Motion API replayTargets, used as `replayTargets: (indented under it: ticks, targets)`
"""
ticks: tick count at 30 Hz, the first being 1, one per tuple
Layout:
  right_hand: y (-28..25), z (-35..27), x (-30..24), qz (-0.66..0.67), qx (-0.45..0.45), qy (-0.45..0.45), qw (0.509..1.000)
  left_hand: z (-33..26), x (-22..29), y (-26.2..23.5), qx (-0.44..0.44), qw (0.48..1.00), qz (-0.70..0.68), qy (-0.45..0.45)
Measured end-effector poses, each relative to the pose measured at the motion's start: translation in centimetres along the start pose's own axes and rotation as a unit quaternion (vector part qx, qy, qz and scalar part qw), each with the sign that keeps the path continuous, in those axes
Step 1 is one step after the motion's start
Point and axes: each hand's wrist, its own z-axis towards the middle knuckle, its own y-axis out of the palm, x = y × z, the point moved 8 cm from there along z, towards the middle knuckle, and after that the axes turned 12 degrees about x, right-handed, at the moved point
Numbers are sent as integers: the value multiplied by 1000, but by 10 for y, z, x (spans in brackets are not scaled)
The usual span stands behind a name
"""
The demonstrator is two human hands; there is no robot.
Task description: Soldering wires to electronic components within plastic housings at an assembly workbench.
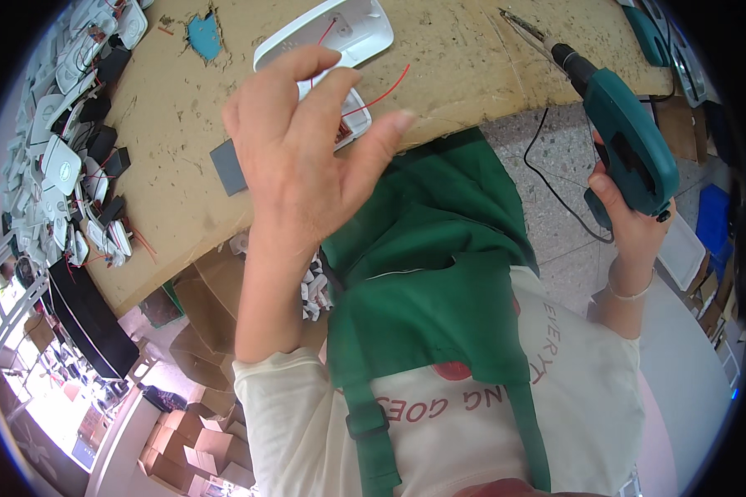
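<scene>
Drill (630,116): 1, in right hand (632,230) | white casings (371,35): 2, near left hand (294,153)

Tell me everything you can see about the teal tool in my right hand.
The teal tool is gun-shaped, with a smooth, plastic-looking body, a dark patch on its side, a black collar and a narrow, worn tip. Your right hand grips its handle. It points toward the picture's upper left, its front end over the table. Whether the tip touches the table isn't clear.

On tbl (452,70): shells (366,35) btwn parts pile (60,166) (L) & drill (632,137) (R).
</scene>
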Motion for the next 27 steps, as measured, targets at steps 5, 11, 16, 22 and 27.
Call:
replayTargets:
  ticks: [5, 11, 16, 22, 27]
  targets:
    - [0, 1, 1, -21, 5, -6, 1000, -10, 4, 3, -24, 999, 27, 17]
    - [5, 0, -9, 57, -35, -4, 998, -8, -2, 7, -30, 997, 74, 7]
    - [20, -11, -20, 163, -133, 3, 978, -6, -8, 15, -8, 996, 82, 21]
    - [41, -15, -24, 161, -189, 29, 968, 3, -6, 15, 6, 992, 117, 48]
    - [57, -10, -28, 121, -187, 29, 974, 10, -14, 8, -5, 987, 149, -52]
